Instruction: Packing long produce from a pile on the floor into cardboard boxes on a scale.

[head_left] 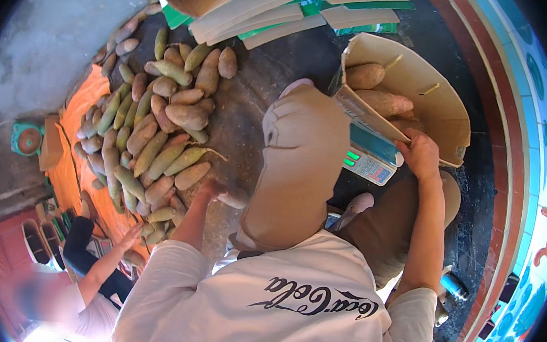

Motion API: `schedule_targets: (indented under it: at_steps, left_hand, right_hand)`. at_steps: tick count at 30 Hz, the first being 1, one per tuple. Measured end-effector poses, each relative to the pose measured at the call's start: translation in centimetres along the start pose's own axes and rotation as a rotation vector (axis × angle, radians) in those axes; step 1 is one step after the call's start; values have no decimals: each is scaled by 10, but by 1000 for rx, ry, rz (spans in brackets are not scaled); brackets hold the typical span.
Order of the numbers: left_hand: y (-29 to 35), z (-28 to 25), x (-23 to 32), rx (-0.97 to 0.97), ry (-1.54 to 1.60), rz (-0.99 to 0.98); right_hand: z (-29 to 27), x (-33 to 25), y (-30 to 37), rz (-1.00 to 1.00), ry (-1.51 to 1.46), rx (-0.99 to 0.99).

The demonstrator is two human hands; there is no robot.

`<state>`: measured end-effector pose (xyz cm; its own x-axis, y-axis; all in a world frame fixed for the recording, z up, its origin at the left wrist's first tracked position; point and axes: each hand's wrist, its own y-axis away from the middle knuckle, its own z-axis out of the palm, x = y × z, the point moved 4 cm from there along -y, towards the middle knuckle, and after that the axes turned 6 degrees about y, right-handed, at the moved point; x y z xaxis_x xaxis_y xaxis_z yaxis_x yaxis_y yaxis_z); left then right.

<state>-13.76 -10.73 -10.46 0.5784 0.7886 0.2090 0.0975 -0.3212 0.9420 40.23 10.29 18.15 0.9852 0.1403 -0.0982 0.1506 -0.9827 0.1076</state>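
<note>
My left hand (209, 190) is closed around a brownish sweet potato (234, 197), beside a large pile of sweet potatoes (188, 117) on the floor. Some in the pile are reddish brown, others greenish and long. With its fingers curled over the near rim, my right hand (421, 154) grips an open cardboard box (447, 106). Several reddish sweet potatoes (383, 104) lie inside the box; its near wall hides part of the contents. The box rests on a digital scale (369, 166) with green-lit displays, right of my bent knee.
Open cardboard boxes (247, 14) with green outsides stand beyond the pile. Orange sheeting (70, 139) runs under the pile's left side. At lower left another person's hand (129, 237) reaches toward the pile. A tiled wall (528, 159) curves along the right.
</note>
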Motion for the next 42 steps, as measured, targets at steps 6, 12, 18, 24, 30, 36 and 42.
schedule_targets:
  at_steps: [6, 12, 18, 24, 30, 36, 42]
  left_hand:
    - [4, -11, 16, 427, -349, 363]
    - [120, -99, 111, 893, 243, 529]
    - [273, -123, 268, 782, 664, 1037]
    - [347, -80, 404, 431, 609, 1192]
    - [341, 10, 495, 146, 314, 1169]
    - [308, 68, 518, -44, 398, 1106]
    - [337, 22, 489, 235, 311, 1309]
  right_hand:
    - [0, -2, 5, -39, -22, -15]
    - [5, 1, 5, -31, -15, -54]
    - [-1, -2, 6, -41, -19, -57]
    - [4, 2, 6, -30, -31, -102]
    - [7, 3, 7, -30, -38, -113]
    - [14, 5, 5, -78, -29, -71]
    - [1, 4, 8, -53, -70, -108]
